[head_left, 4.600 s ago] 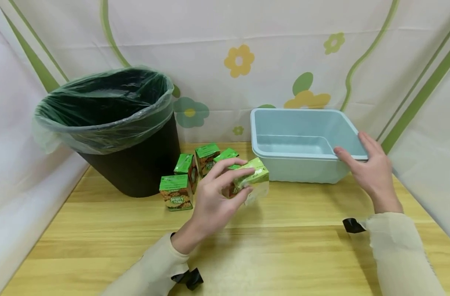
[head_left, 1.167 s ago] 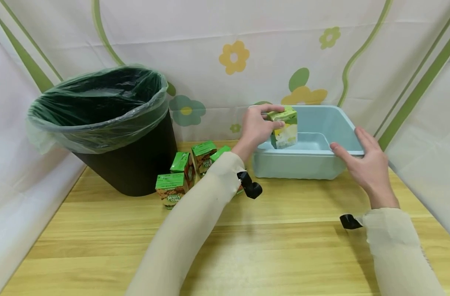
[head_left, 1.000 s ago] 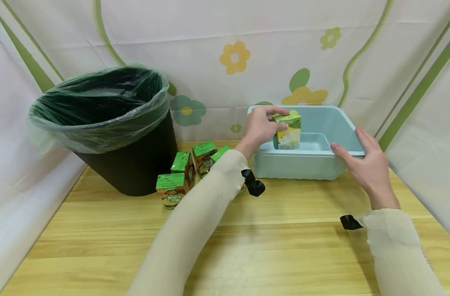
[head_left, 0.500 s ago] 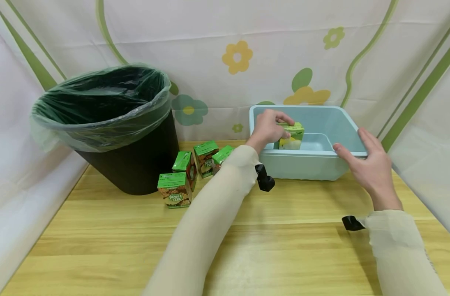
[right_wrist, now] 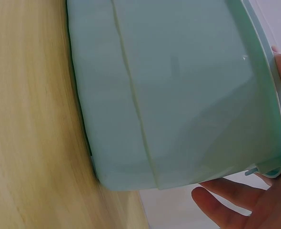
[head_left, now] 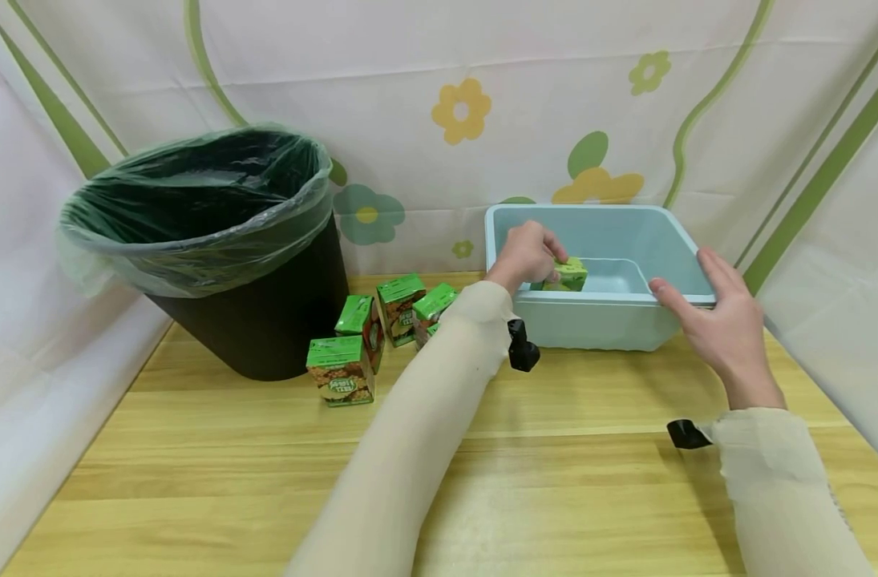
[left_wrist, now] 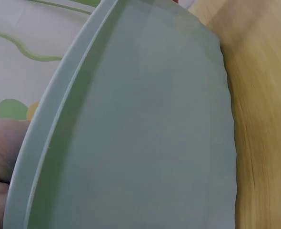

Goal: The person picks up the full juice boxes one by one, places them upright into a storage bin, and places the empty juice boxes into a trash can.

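Observation:
Inside the light-blue plastic tub [head_left: 583, 320], near its left end, my left hand [head_left: 531, 252] pinches a small light-green box [head_left: 570, 275]. The tub's front wall hides the box's lower part, so I cannot tell if it touches the bottom. My right hand [head_left: 730, 324] grips the tub's right front corner, thumb over the rim. The right wrist view shows fingers [right_wrist: 224, 202] around the tub's end. In the left wrist view the tub's outer wall [left_wrist: 145, 119] fills most of the picture, with part of my left hand [left_wrist: 5, 157] behind the rim.
Several green-topped snack boxes [head_left: 341, 373] stand on the wooden table [head_left: 193, 481], some partly behind my left sleeve. A black bin [head_left: 265, 332] with a green bag liner [head_left: 193, 264] stands at the left. A flowered cloth [head_left: 381, 104] hangs behind.
My left hand has carried the light-green box from beside the other boxes rightward over the tub, then lowered it inside. My right hand has stayed on the tub's corner.

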Demonstrator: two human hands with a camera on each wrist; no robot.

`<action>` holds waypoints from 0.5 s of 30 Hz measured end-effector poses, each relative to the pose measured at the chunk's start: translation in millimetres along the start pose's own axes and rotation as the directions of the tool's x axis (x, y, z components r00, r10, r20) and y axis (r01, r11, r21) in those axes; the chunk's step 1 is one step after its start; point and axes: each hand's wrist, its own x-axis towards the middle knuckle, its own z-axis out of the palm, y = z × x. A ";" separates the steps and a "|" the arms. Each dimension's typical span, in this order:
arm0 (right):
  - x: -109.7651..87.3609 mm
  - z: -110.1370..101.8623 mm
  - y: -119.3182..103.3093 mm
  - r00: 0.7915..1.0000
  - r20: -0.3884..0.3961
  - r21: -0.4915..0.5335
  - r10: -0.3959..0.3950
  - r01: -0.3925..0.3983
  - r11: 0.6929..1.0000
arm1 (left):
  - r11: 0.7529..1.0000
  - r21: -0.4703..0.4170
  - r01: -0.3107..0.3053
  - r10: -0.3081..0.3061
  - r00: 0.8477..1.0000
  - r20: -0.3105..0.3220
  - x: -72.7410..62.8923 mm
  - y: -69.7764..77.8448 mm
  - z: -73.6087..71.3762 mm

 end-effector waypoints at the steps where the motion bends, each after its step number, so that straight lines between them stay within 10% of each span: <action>1: 0.1 0.0 0.0 1.000 0.000 0.000 0.000 0.000 1.000 | 1.000 0.002 0.006 -0.006 1.000 -0.004 0.1 0.2 0.1; 15: -0.2 0.6 -0.5 1.000 -0.005 0.018 0.007 -0.007 1.000 | 0.993 -0.122 -0.010 -0.005 0.992 -0.127 -16.7 12.4 -13.9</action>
